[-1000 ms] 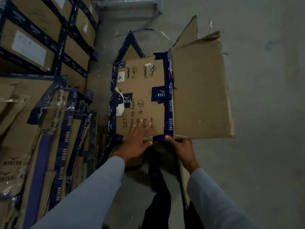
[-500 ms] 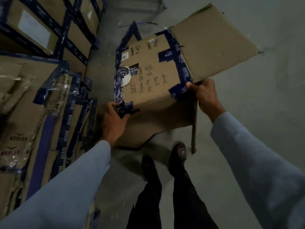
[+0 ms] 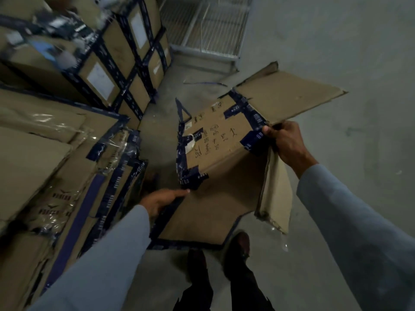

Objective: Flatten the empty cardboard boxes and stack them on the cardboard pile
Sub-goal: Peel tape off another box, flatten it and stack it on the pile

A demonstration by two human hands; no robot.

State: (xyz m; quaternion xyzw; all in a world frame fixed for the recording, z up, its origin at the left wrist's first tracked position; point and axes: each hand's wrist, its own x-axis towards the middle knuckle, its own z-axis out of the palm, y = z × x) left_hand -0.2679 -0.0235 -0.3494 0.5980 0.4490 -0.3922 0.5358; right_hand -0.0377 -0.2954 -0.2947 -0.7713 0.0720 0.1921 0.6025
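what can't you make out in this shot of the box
Head view only:
- Writing on the box: too small and tilted to read.
- Left hand: dim and blurred, so grip or mere touch on the box edge is unclear.
- Stacked cartons at top left: motion blur smears their labels.
- Cardboard pile: cut off by the left edge.
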